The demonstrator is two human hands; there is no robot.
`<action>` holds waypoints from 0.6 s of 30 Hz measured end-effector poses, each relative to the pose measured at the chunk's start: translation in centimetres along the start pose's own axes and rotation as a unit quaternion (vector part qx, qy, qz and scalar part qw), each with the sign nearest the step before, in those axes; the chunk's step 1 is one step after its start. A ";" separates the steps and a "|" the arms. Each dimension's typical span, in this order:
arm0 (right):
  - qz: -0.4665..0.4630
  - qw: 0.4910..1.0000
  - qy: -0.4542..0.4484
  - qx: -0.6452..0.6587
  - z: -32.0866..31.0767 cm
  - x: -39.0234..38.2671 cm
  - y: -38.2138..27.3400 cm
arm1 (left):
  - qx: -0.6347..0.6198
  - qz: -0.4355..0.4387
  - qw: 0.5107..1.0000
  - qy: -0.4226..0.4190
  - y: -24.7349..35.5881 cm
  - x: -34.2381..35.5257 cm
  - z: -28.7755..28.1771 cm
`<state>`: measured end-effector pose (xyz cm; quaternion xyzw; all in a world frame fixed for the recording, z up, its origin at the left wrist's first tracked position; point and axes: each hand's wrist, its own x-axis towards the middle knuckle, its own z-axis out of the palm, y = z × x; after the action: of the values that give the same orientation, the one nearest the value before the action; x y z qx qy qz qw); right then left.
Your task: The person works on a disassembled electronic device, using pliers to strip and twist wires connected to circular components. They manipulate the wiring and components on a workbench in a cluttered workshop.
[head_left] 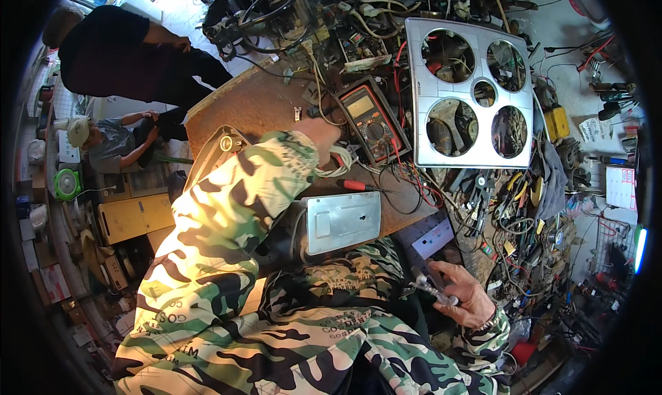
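Observation:
My left hand reaches across the brown workbench, just left of a multimeter in a dark frame. Its fingers are mostly hidden, so what they hold, if anything, is unclear. A bundle of pale cable lies against that hand. On the lower right, my right hand is closed on a small shiny metal fitting with a rounded end. Between my arms, a flat grey metal box rests at the bench's near edge. A red-handled screwdriver lies just beyond it.
A silver panel with round holes leans over clutter at the back right. Pliers and tangled wires fill the right side. A standing person and a seated person in a cap are at the left. A yellow cabinet stands below them.

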<state>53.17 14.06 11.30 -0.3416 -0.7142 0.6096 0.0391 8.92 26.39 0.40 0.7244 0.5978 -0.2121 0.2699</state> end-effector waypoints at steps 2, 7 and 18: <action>-0.055 0.993 -0.098 0.025 -0.6 1.0 -0.1 | -0.118 -0.026 0.987 0.110 -0.6 -3.6 -2.0; -0.157 0.918 -0.335 0.147 2.7 5.4 1.9 | -0.515 0.003 0.829 0.217 0.2 -10.1 -1.4; 0.009 0.925 -0.173 0.337 4.1 10.7 -0.4 | -0.737 -0.040 0.596 0.317 3.7 -18.8 7.0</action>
<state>42.95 16.34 6.74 -0.2040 -0.4588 0.8645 0.0220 9.01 7.19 7.39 0.2761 0.6273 0.5324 0.4968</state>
